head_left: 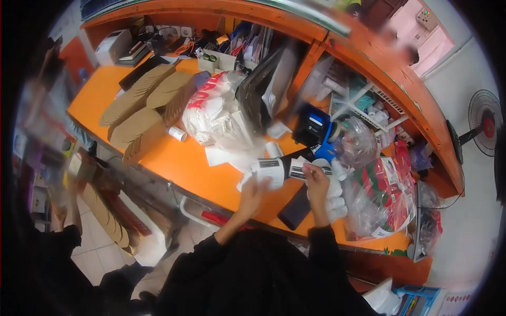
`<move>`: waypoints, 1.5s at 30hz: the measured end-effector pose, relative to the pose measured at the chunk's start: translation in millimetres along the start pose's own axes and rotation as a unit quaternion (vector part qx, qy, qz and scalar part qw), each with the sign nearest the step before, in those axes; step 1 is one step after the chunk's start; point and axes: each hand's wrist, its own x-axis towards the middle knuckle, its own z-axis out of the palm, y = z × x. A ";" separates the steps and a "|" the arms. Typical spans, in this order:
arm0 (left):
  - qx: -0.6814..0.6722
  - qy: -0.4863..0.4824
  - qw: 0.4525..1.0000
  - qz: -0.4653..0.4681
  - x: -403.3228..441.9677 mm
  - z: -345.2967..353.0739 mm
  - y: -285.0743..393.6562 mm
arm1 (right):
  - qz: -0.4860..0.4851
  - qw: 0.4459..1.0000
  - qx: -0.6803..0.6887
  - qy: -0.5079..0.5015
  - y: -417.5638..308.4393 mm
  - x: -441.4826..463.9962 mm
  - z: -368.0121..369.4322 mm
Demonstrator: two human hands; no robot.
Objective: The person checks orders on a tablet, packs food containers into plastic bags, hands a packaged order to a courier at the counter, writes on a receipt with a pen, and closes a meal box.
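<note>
My left hand [253, 199] is smeared by motion at the lower edge of a white cylinder-like item [270, 181] bearing a printed label. Whether its fingers grip the item or only touch it, I cannot tell. My right hand [318, 185] has thumb and fingers pinched on a small white label with black print [297, 169]. Just behind that label stands a blue and black device [316, 131] with a lit screen. Beneath and beside my right hand lie several white rolls [336, 206] and a dark phone-like slab [294, 208].
Stacks of brown cardboard pieces [138, 127] lie on the orange table [176, 163]. A clear bag with red print [216, 108] holds white items. Clear and red plastic packaging [382, 197] covers the right end. A fan [482, 124] is at the right wall. Another person's arm [74, 210] shows at left.
</note>
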 end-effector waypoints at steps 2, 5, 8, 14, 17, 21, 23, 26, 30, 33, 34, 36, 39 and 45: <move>0.033 0.010 0.999 0.036 -1.2 12.7 2.9 | -0.037 0.995 -0.090 -0.026 -26.0 -12.6 9.8; 0.134 0.035 0.989 0.056 -5.2 20.9 -5.6 | -0.052 0.993 0.010 -0.106 -49.1 -25.6 26.6; 0.033 -0.046 0.998 0.004 -5.9 15.5 -5.3 | 0.085 0.988 0.072 -0.106 -42.4 -27.0 27.8; 0.067 -0.049 0.997 -0.011 -10.0 10.0 6.2 | 0.124 0.982 0.126 -0.066 -47.3 -32.8 28.4; 0.096 -0.070 0.991 -0.059 -7.2 5.9 5.8 | 0.094 0.991 0.091 -0.034 -45.2 -36.3 27.6; -0.060 -0.034 0.996 -0.056 -7.1 8.9 0.8 | 0.091 0.991 0.096 0.011 -50.6 -35.8 29.4; -0.016 -0.032 0.999 -0.035 -5.6 7.6 8.6 | 0.102 0.984 0.142 -0.009 -52.1 -35.5 29.7; 0.018 -0.034 0.998 -0.039 -3.5 4.2 -5.4 | 0.122 0.983 0.129 -0.033 -50.8 -37.2 31.8; 0.063 -0.031 0.996 -0.045 0.0 1.3 -13.9 | 0.103 0.992 0.073 0.000 -53.1 -36.0 30.4; -0.028 0.063 0.995 -0.075 10.7 -11.7 8.9 | 0.010 0.994 0.046 0.102 -57.4 -34.4 13.7; -0.028 0.065 0.995 -0.075 14.5 -17.1 9.2 | 0.011 0.994 0.046 0.100 -67.8 -36.2 8.2; 0.037 0.040 0.997 -0.058 18.8 -23.5 9.8 | -0.026 0.998 -0.060 0.004 -85.0 -41.6 1.0; 0.022 -0.028 0.997 -0.063 10.8 -16.0 15.9 | -0.010 0.997 -0.070 -0.043 -82.0 -48.5 11.1; 0.010 -0.105 0.990 -0.096 -10.0 7.1 22.5 | -0.075 0.993 -0.081 0.045 -58.1 -47.0 45.2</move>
